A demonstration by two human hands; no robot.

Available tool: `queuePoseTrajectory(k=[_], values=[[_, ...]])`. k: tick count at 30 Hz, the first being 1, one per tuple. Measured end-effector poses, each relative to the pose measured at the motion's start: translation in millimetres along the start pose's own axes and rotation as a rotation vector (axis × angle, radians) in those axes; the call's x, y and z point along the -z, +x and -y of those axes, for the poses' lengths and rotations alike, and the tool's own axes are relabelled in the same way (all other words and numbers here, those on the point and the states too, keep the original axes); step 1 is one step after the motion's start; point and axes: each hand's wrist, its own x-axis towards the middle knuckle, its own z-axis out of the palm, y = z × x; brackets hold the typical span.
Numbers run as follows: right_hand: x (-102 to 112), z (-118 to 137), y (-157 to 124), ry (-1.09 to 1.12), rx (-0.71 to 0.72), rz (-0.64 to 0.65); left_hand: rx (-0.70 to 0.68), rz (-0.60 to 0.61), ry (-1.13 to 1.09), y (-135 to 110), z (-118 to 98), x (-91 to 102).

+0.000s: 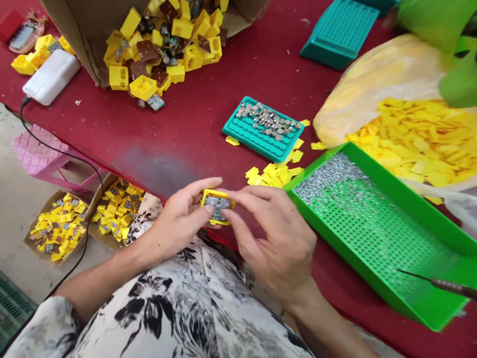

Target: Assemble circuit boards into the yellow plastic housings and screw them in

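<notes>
My left hand (180, 221) and my right hand (275, 240) hold a small yellow plastic frame (218, 206) between their fingers, above the table's near edge. A grey metal piece sits inside the frame, partly covered by my left thumb. Just ahead of my hands lie loose flat yellow pieces (273, 175). To the right of them stands a green perforated tray (377, 236) holding many tiny silver pins at its far corner. A teal tray (246, 132) with several round silver parts (267, 120) rests further forward.
The red table (175, 134) holds a tipped cardboard box (81, 15) spilling yellow parts (162, 50), a white power bank (51, 76) with a black cable, and a plastic bag of yellow pieces (429, 140). Two cardboard trays of yellow parts (59, 227) sit below the table's edge.
</notes>
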Motion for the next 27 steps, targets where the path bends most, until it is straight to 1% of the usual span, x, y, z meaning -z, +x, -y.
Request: queuePoseTrajectory(k=[4,10,15,18,21,24,27], values=[[-2,0,-1,-0.039,0.039,-0.004,0.037,-0.001,-0.059,1,1,0.8],[-12,-4,-7,-0.065,0.068,-0.072,0.028,-0.036,-0.092,3,2,-0.2],[-21,-7,-12,-0.074,0.11,-0.143,0.054,-0.049,-0.089,3,3,0.4],[-21,-5,-11,-0.041,0.098,-0.133,0.065,-0.043,-0.071,3,3,1.9],[-19,-3,-9,-0.011,0.088,-0.092,0.072,-0.04,-0.038,4,3,3.3],[-20,-6,-8,-0.009,0.068,-0.075,0.059,-0.048,-0.02,6,3,3.5],[-20,-11,-9,0.006,0.021,-0.077,0.042,-0.066,-0.057,11,4,3.2]])
